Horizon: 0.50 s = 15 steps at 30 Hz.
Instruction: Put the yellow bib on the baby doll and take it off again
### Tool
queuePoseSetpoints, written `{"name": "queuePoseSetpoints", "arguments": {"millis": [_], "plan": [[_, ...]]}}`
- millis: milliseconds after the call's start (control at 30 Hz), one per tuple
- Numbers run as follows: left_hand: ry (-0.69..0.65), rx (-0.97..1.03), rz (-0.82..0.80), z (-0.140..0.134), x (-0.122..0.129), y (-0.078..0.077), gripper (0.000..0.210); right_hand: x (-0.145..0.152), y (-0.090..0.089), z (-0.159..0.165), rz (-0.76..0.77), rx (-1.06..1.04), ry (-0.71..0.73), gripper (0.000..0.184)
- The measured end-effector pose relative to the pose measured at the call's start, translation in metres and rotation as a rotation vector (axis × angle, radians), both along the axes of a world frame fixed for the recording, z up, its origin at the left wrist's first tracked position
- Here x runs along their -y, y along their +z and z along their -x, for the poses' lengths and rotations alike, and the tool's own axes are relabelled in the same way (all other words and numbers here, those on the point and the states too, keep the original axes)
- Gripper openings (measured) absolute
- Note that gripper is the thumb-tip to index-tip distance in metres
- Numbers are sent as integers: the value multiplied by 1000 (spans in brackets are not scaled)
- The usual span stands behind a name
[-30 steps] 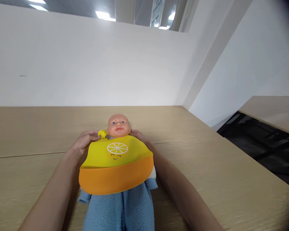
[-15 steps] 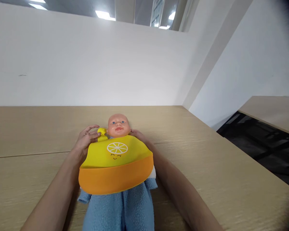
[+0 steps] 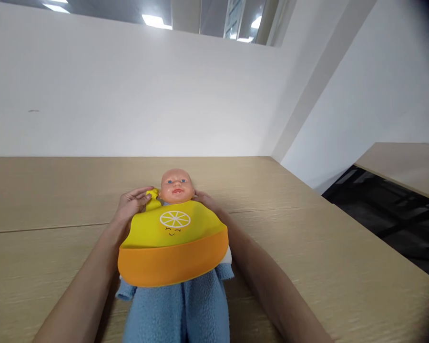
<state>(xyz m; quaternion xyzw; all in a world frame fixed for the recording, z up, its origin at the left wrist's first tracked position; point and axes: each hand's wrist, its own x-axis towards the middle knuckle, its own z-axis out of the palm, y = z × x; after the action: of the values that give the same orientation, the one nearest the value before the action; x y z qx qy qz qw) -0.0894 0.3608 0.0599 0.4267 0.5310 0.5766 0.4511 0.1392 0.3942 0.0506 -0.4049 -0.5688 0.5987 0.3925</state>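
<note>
A baby doll (image 3: pixel 177 185) in blue fleece clothes (image 3: pixel 178 309) lies on its back, head away from me. Over its chest lies a yellow bib (image 3: pixel 146 228) with a white citrus slice, a smiling face and an orange catch pocket (image 3: pixel 173 267). Beside the doll's head on the left, my left hand (image 3: pixel 130 205) pinches the bib's yellow neck strap, which is bent up. My right hand (image 3: pixel 205 201) is at the right side of the doll's neck. Its fingertips are hidden behind the neck and the bib's edge, so I cannot tell what they hold.
The doll rests on a light wooden table (image 3: pixel 50 190) with a seam across it. A white wall (image 3: pixel 128 95) rises at the table's far edge. To the right, past a dark gap (image 3: pixel 379 205), stands another wooden surface (image 3: pixel 407 164).
My left fingers have closed in on the bib's strap, and the strap has shifted slightly toward the doll's head. My right hand and the doll have stayed almost in place.
</note>
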Motion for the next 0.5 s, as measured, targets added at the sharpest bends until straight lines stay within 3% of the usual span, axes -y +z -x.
{"name": "queuePoseSetpoints", "arguments": {"millis": [500], "plan": [[-27, -63, -19, 5, -9, -12, 48, -1, -1, -6, -2, 52, 30, 31]]}}
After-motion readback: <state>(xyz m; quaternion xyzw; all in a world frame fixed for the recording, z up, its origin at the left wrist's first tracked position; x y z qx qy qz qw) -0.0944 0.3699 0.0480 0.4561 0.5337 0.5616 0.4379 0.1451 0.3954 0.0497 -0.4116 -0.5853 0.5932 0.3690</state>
